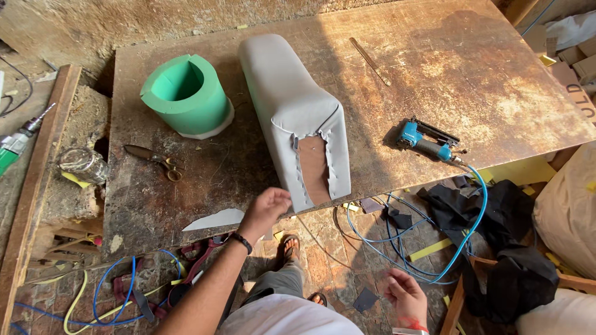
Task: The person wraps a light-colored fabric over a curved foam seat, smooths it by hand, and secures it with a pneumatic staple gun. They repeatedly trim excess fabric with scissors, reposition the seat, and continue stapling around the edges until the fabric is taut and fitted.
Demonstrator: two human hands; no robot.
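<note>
A long cushion covered in grey fabric [285, 105] lies on the worn brown table [472, 68], its near end showing a bare brown panel between loose fabric flaps. My left hand [267, 208] pinches the grey fabric at the cushion's near left corner, by the table's front edge. My right hand [403, 294] hangs below the table over the floor, fingers loosely curled, holding nothing. A blue pneumatic staple gun [425, 142] rests on the table to the right of the cushion, its blue hose [475, 217] dropping to the floor.
A green foam cylinder [186, 93] stands at the table's left. Scissors [152, 158] lie near it, a grey fabric scrap [214, 220] at the front edge, a flat stick [369, 61] at the back. Black cloth [496, 217], hoses and a drill [15, 146] surround the table.
</note>
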